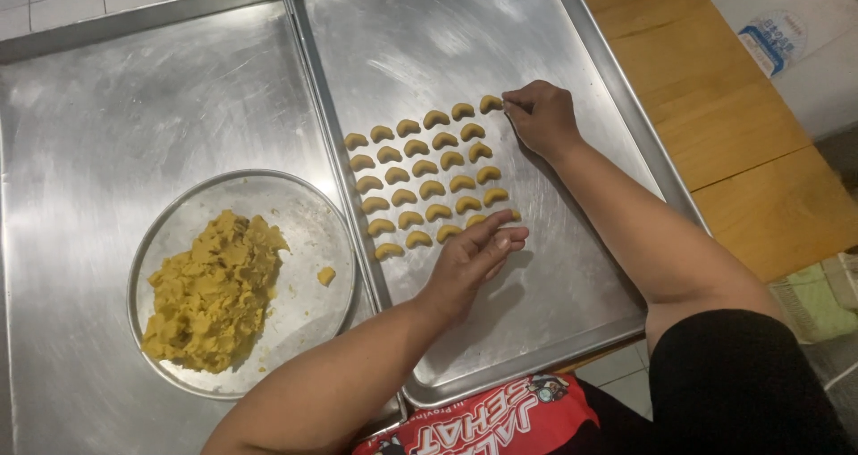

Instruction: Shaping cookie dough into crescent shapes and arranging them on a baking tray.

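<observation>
Head: left hand [474,256] hides crescent [511,214].

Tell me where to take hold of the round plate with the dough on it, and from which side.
Pinch the round plate by its bare raised rim on the right, nearest the left hand. The dough pile sits left, so that edge is free, though the baking tray wall stands close.

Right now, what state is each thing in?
Right tray: part filled, crescent rows at its left side.
Crescents: shaped, unbaked, in neat rows.
Dough: loose heap on round plate.
Left tray: holds only the plate.
Left hand: fingers at bottom row.
Right hand: touching top-row end crescent.
</observation>
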